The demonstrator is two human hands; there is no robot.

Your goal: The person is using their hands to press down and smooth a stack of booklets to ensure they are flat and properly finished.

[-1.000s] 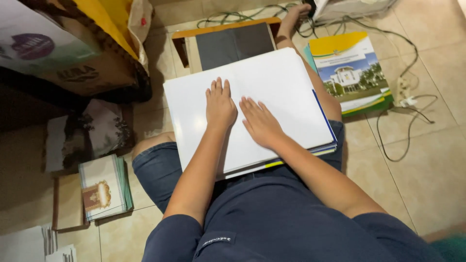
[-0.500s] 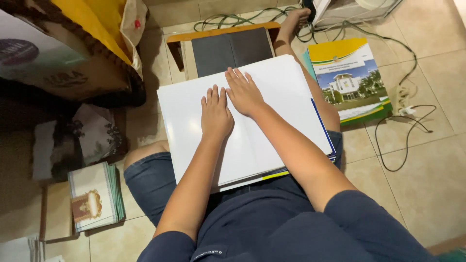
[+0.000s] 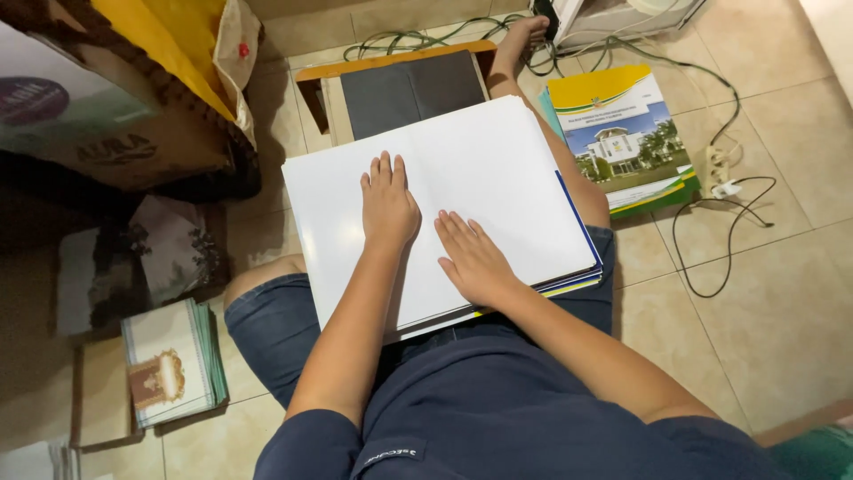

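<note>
I had both hands flat on the sheets: left hand farther, right hand nearer. Fingers lay spread, holding nothing. Smoothing, I judged; next called for even pressure.

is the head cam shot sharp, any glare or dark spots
Head view: mostly sharp; the white sheet under the left hand and right hand is bright, nearly blown out, with no surface detail showing. The left side around the cardboard box falls into deep shadow. Soft shadows lie beside both forearms. The tiled floor is evenly lit.
</note>
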